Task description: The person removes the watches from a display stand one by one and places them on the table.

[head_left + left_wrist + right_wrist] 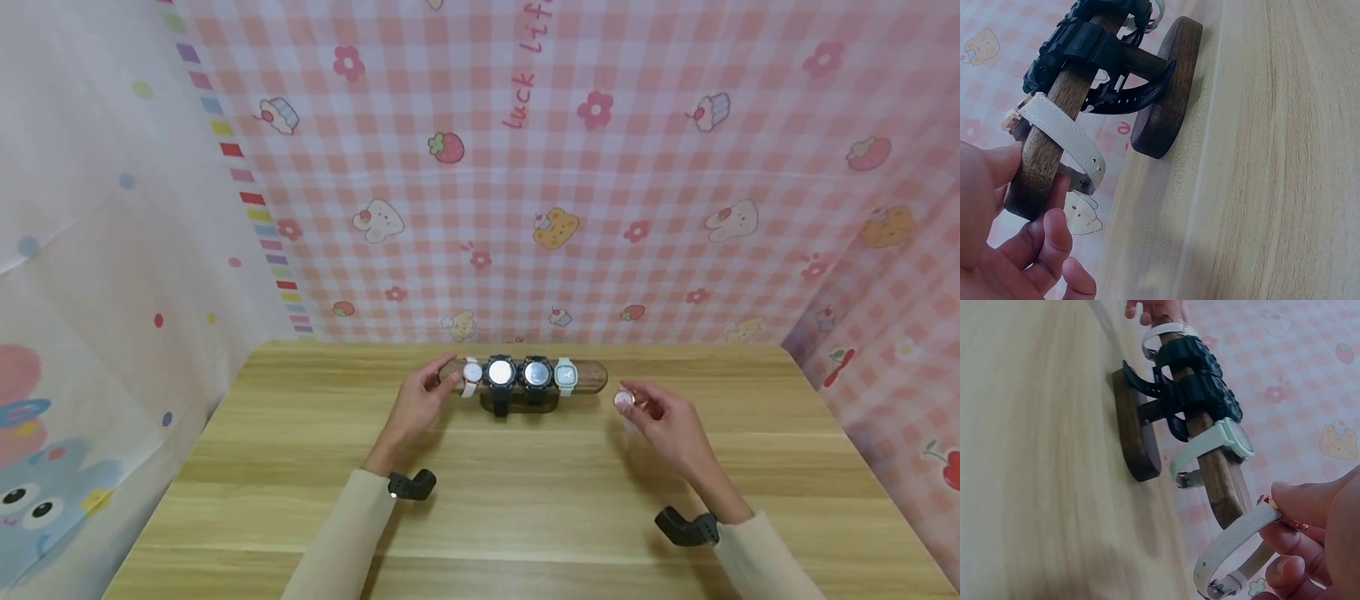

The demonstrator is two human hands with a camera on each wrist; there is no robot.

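A dark wooden watch stand carries several watches on its bar. My left hand grips the bar's left end between thumb and fingers, beside a white-strapped watch. Two black watches sit in the middle, and a pale green square watch hangs toward the right end. In my right hand, thumb and fingers pinch the case of another white-strapped watch. Its strap is buckled into a loop and hangs just off the bar's right end in the right wrist view.
The stand's wooden base rests on the wood-grain table near its back edge. A pink checked cloth hangs behind, with more cloth at both sides. Each wrist wears a black strap-on device.
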